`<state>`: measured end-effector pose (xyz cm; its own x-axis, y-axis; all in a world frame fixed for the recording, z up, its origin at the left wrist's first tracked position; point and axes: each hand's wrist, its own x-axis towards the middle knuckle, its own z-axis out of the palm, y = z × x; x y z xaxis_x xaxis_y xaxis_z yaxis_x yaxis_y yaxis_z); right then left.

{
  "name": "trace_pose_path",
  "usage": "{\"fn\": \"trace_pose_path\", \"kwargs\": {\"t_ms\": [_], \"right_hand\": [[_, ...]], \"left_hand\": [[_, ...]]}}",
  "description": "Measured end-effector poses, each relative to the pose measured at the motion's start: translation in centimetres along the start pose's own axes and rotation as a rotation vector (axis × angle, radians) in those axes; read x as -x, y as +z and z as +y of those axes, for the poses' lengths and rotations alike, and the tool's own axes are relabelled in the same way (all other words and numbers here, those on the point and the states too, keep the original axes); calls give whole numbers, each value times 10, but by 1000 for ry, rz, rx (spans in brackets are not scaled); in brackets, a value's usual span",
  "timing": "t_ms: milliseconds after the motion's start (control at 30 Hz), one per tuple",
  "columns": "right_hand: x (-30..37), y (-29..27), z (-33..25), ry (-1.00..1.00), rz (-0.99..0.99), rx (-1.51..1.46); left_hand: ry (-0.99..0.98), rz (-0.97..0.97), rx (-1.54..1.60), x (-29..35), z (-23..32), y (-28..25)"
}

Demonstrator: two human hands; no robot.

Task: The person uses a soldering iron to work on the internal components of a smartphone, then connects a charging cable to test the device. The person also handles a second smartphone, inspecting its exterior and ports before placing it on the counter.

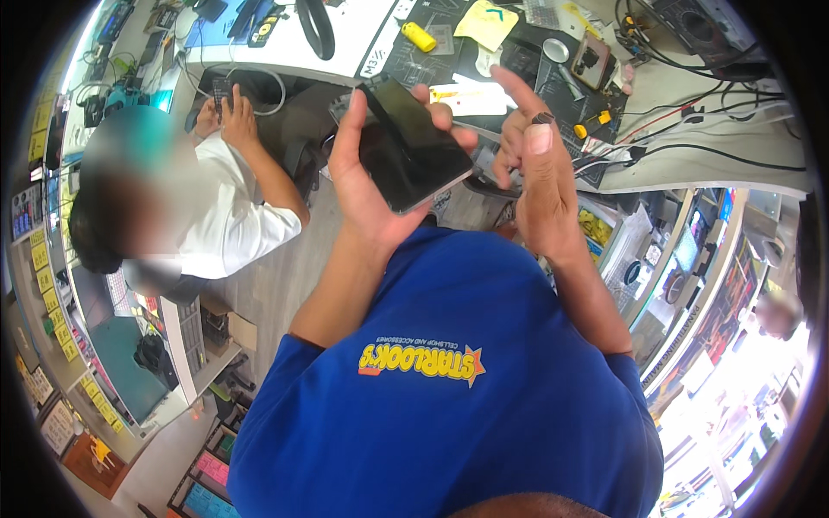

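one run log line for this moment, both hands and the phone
left hand: holds phone, screen dark; right hand: index finger extended, off phone; beyond: yellow cylinder, yellow paper; left: person in white

the white desk carries a black mat and cables.

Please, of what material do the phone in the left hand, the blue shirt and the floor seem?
Phone: probably glass in front, since it is dark, glossy and reflective; its pale edge could be metal or plastic.
Blue shirt: matte fabric, judging by its soft drape.
Floor: greyish planks; real wood or imitation, I cannot tell.
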<state>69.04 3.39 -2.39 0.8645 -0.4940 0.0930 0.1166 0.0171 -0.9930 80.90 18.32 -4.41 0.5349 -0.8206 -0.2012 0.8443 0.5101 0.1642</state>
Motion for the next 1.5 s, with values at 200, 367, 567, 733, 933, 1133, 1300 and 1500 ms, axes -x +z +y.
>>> {"fn": "trace_pose_path", "kwargs": {"t_ms": [200, 367, 567, 733, 933, 1133, 1300, 1500], "right_hand": [[16, 2, -13, -76, -208, 275], [22, 21, -26, 23, -261, 212], [24, 27, -24, -110, -217, 194], [28, 21, -25, -134, -197, 157], [30, 14, -41, 4, -258, 175], [35, 5, -49, 223, -310, 12], [37, 1, -55, 251, -332, -49], [36, -2, -56, 307, -331, -119]], "left_hand": [[66, -60, 84, 1, 22, -6], [-2, 41, 226, 7, 19, 2], [-74, -21, 248, 15, 10, 15], [-50, -6, 205, 16, 7, 23], [111, -7, -7, 13, 5, 24], [252, -207, -183, 15, 8, 28], [318, -314, -228, 11, 7, 34], [387, -403, -380, 7, 8, 37]]}}
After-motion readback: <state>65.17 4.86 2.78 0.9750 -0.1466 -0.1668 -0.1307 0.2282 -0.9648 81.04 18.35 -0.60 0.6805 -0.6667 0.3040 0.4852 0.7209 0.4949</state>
